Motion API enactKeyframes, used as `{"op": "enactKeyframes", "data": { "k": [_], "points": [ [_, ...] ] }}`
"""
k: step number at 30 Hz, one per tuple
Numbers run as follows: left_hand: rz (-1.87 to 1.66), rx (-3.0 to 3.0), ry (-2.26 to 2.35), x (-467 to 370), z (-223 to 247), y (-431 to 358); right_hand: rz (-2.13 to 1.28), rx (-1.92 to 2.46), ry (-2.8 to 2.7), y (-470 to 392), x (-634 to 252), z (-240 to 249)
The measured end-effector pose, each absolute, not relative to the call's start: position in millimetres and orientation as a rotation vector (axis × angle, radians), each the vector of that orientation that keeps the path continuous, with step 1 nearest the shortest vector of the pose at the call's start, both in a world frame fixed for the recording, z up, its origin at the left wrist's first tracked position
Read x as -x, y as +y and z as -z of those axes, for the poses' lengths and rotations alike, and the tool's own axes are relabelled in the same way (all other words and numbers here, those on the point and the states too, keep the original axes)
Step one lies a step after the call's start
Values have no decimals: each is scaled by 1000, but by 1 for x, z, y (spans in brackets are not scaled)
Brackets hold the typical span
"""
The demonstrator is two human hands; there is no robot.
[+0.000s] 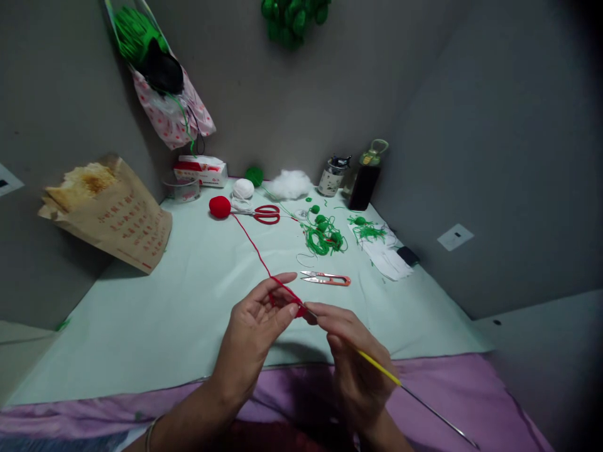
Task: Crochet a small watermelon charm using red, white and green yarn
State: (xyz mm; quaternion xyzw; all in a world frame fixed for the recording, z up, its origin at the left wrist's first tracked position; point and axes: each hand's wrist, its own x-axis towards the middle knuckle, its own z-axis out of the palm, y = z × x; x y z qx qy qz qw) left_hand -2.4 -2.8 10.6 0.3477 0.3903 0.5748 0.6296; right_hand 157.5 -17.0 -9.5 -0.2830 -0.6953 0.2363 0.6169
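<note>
Yarn (pixel 257 251) in red runs over your left hand (pixel 254 323), which pinches a small red piece (pixel 299 308); your right hand (pixel 355 359) grips a yellow-handled tool (pixel 377 365); beyond them lie snips (pixel 347 281).

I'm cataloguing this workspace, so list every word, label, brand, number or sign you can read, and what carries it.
No text reads clearly.
Brown paper bag: rows of red Chinese characters, too blurred to quote.
Red-and-white box: printing too small to read.
Patterned canister: dark markings, too small to tell.
</note>
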Motion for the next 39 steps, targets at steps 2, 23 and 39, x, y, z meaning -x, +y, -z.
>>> {"op": "enactKeyframes", "data": {
  "k": [2, 23, 39],
  "points": [
    [-1327, -805, 902, 2, -13, -3, -549, 654, -1605, -18, -158, 9],
    [-1430, -1059, 1163, 0, -19, -7, -27, 825, -1891, -23, -164, 1],
    [-1089, -702, 781, 4, -24, -6, -419, 706, -1608, -10, -161, 20]
  ]
}}
